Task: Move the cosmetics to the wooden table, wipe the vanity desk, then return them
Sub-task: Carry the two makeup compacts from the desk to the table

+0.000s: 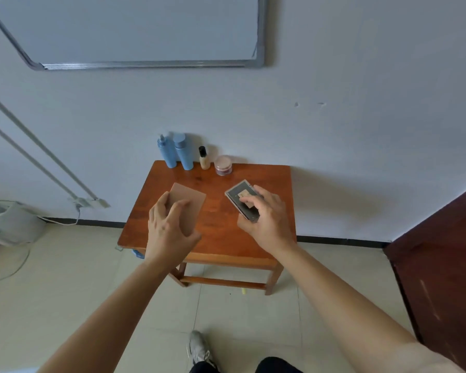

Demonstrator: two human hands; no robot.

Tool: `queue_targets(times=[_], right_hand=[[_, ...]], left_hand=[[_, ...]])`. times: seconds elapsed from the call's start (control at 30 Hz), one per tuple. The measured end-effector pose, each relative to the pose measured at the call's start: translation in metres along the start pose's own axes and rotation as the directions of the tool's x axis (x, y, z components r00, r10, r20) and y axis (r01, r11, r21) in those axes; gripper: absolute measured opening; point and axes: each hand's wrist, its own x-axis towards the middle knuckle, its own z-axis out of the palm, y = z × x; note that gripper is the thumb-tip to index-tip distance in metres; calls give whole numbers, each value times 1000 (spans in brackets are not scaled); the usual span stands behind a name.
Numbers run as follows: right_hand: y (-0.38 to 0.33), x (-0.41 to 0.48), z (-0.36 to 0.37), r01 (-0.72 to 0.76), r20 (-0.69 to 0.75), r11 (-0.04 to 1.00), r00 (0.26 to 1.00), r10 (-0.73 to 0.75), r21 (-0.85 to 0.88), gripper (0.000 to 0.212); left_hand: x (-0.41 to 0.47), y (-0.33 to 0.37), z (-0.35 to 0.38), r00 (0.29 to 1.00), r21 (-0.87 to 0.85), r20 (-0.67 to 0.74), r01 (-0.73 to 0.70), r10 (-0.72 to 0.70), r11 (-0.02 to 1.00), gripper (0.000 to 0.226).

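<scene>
Over the wooden worktop (221, 227), our left hand (170, 227) pinches a tan palette (190, 201); our right hand (267, 222) clasps a dark compact (238, 196).

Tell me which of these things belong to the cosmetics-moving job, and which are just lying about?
Part of the job:
wooden table
two blue bottles
foundation bottle
powder jar
tan palette under the left hand
dark palette in the right hand

Just lying about:
whiteboard
white fan
</scene>
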Motion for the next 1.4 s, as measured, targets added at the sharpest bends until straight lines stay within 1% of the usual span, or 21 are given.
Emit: queue_targets(times=[0.13, 0.27, 0.4, 0.5, 0.6, 0.73, 0.83, 0.9, 1.0, 1.07, 1.13, 1.2, 1.27, 1.33, 1.4], right_hand=[[8, 42, 52, -43, 73, 999, 996, 44, -13, 45], [7, 84, 100, -154, 113, 985, 980, 162, -74, 45], [4, 121, 139, -297, 184, 947, 931, 316, -124, 47], [8, 139, 170, -340, 235, 928, 899, 369, -154, 46], [14, 152, 199, -374, 276, 912, 870, 408, -171, 44], [30, 176, 239, -338, 348, 917, 850, 394, -213, 43], [40, 195, 262, -276, 394, 938, 855, 339, -207, 45], [49, 208, 275, -196, 446, 957, 852, 274, -214, 48], [63, 221, 284, -51, 513, 966, 839, 179, -255, 48], [71, 224, 287, 46, 527, 944, 838, 141, -327, 48], [73, 223, 289, 94, 530, 913, 836, 144, -396, 49], [70, 220, 290, 79, 522, 900, 835, 175, -428, 56], [63, 216, 286, 13, 484, 907, 849, 212, -420, 61], [56, 213, 274, -55, 452, 925, 861, 235, -376, 55], [48, 213, 256, -79, 393, 934, 893, 222, -350, 42]], left_hand=[[63, -45, 20, 998, -18, 44, 38, -37, 999, 70], [133, -94, 39, 986, -49, 150, 85, -77, 995, 70], [193, -137, 54, 955, -39, 272, 132, -117, 990, 71], [226, -164, 69, 935, -34, 327, 159, -140, 987, 70], [245, -185, 88, 916, -34, 353, 217, -192, 975, 69], [263, -205, 113, 906, -49, 360, 257, -222, 965, 65], [272, -213, 127, 901, -53, 365, 271, -234, 961, 63], [278, -218, 135, 899, -43, 370, 267, -233, 963, 62], [283, -221, 144, 906, -7, 377, 214, -196, 977, 58], [284, -222, 148, 908, 7, 384, 181, -170, 983, 55], [283, -224, 150, 903, 20, 404, 154, -148, 988, 52], [282, -224, 149, 883, 24, 447, 147, -142, 989, 51], [282, -224, 143, 868, 41, 472, 154, -155, 987, 53], [281, -221, 134, 886, 93, 441, 114, -143, 989, 52], [280, -215, 118, 919, 161, 386, 18, -80, 987, 53]])
